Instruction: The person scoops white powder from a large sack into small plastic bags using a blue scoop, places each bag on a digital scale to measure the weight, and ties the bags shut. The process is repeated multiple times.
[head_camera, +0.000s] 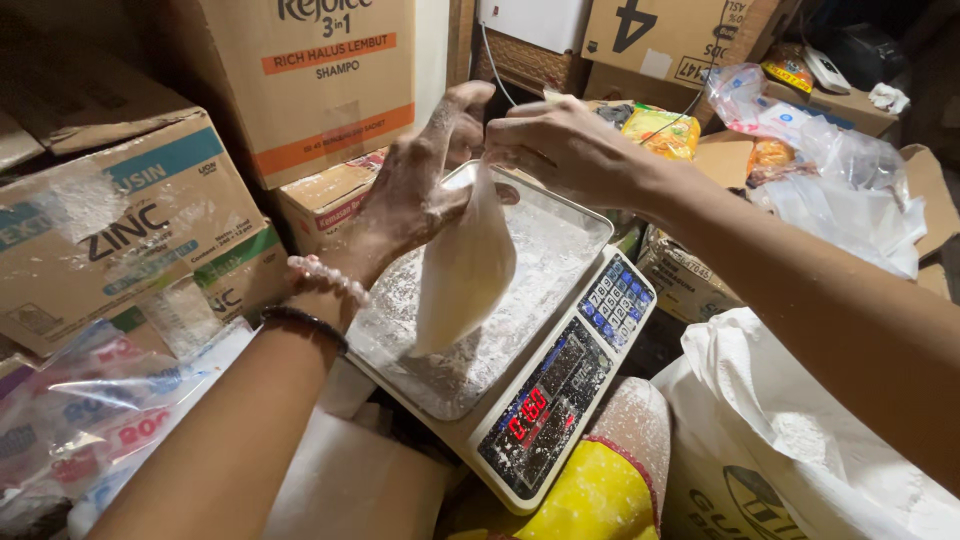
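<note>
Left hand (415, 195) and right hand (565, 150): both pinched shut on bag (465, 270) neck | bag bottom resting on scale (560, 235) pan | risk: loose neck spills powder.

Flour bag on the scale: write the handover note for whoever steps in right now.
Left hand: grip on the neck of the flour bag.
Right hand: pinching the same neck from the other side.
Bag: filled, bottom resting on the floury scale pan, display lit.
Done: bag filled and on the pan.
Left: neck not yet tied, as far as can be seen.
Open white sack sits to the right.
</note>
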